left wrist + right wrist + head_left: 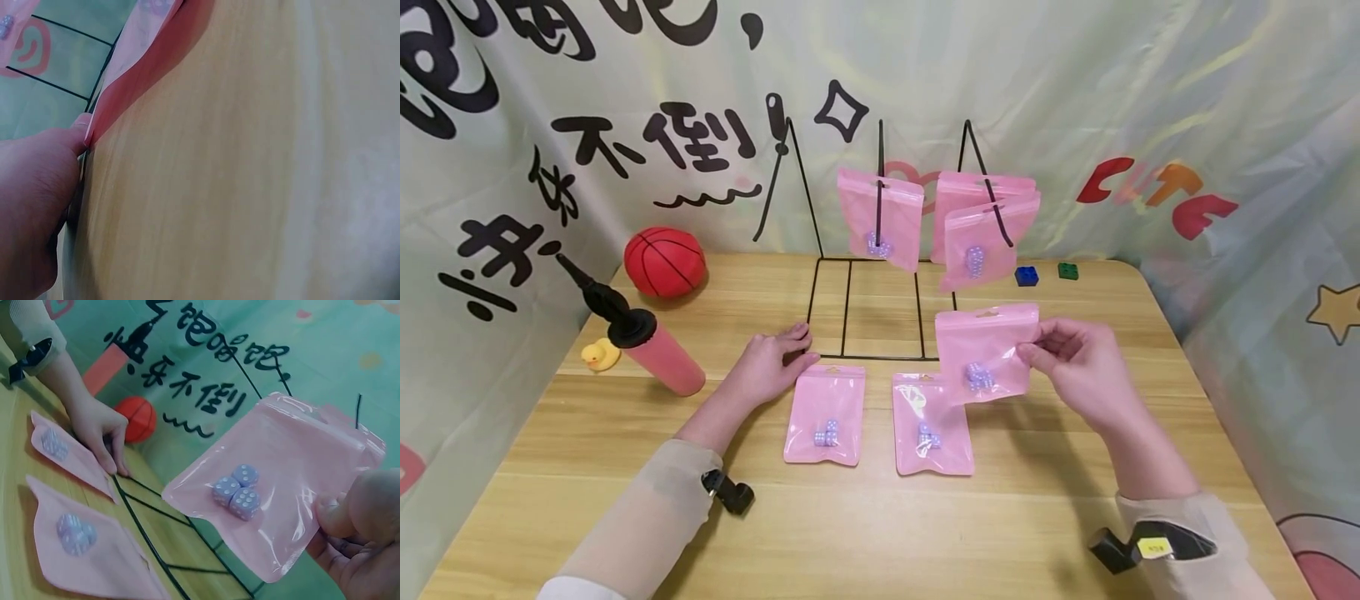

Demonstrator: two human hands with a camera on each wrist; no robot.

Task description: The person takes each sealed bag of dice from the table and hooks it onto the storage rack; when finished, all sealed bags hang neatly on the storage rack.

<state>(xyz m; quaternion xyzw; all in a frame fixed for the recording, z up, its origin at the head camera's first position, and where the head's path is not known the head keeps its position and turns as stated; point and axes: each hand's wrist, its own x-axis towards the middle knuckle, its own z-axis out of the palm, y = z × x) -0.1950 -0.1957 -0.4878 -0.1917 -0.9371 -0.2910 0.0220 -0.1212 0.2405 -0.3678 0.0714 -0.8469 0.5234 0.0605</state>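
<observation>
Here, pink bag (987, 348), between hands (767, 367) (right one (1081, 367) pinching)

We see two bags (826, 400) lying on the table (880, 542) before the rack (880, 359), three more bags (897, 212) hanging from it, a ball (665, 262) and pump (668, 358) to its left, blocks (1027, 276) right.

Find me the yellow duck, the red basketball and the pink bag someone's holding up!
Yellow duck (601, 357), head view: on its body.
Red basketball (665, 262), head view: the ball's middle.
Pink bag (275, 482), right wrist view: on its shiny front.
</observation>
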